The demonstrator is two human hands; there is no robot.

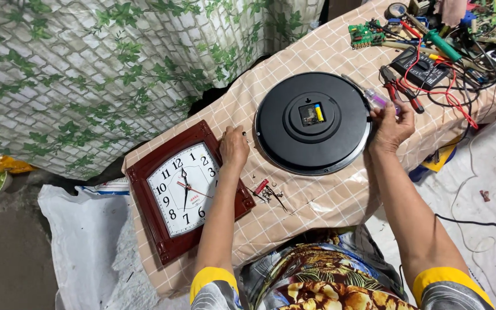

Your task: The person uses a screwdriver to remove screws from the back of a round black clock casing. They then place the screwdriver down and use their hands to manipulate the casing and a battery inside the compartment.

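A round black clock [312,123] lies face down on the table, its small movement box with a battery showing at the centre. My right hand [391,123] is at the clock's right rim and holds a screwdriver with a clear purple handle [377,99]. My left hand [234,146] rests on the checked cloth, fingers curled, touching the upper right corner of a square red-framed wall clock [186,186] that lies face up. Some small loose parts [266,191] lie between the two clocks.
The table [322,201] has a beige checked cloth. At the back right lie a green circuit board [365,34], red-handled pliers [400,89], a black meter [423,66] with red and black leads, and other tools. A leaf-patterned cloth [116,69] hangs at the left.
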